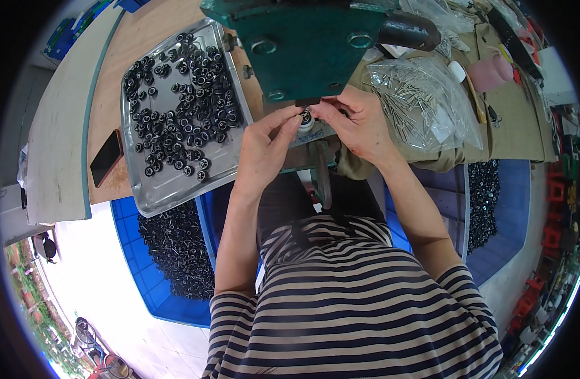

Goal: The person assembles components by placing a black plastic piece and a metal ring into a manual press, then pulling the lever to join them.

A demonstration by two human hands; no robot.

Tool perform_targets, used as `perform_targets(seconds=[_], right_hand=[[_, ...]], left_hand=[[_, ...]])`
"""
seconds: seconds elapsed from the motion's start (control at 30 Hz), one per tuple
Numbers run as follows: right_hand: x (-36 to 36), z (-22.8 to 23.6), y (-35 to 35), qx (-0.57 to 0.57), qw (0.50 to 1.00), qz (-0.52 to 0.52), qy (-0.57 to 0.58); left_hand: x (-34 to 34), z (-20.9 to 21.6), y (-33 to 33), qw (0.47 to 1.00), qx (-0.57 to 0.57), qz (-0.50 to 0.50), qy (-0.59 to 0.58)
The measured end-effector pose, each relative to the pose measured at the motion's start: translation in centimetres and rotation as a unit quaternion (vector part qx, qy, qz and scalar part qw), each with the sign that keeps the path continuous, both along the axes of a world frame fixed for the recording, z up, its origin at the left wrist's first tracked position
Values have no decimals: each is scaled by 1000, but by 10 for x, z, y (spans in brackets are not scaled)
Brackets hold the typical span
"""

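Under the head of a green press (302, 50), a small black wheel (306, 117) with a bright metal centre sits on a white round holder (306, 126). My left hand (265, 148) comes in from the left, with thumb and forefinger closed at the wheel's rim. From the other side my right hand (361, 126) reaches in, its thumb and forefinger pinched together just above the wheel. Whatever is between those right fingertips is too small to make out. The press head partly hides the fingertips.
A metal tray (135, 183) of loose black wheels lies left, beside a phone (107, 158). At right, a clear plastic bag (457, 120) holds metal pins on brown cloth (524, 136). Blue bins (129, 234) of small black parts stand below. A metal lever (320, 174) hangs before me.
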State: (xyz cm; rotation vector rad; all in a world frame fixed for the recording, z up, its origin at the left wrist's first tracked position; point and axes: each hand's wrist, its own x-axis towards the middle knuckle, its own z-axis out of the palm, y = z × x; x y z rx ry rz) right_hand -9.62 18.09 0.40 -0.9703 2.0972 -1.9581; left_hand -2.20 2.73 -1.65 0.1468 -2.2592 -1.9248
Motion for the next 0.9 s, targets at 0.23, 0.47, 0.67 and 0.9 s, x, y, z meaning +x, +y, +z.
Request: perform_targets(seconds=[0.23,0.47,0.67,0.9], right_hand=[[-1,3,-2,66,991,-32,113],[0,2,-3,67,987,-44,143],[3,3,-4,48,992,-36,110],[10,11,-7,109,981,-70,144]], left_hand=[[3,2,-6,998,13,-27,-63],[3,2,-5,999,6,-28,-29],[0,9,-2,998,-55,8,7],[-4,9,6,990,-94,67,85]])
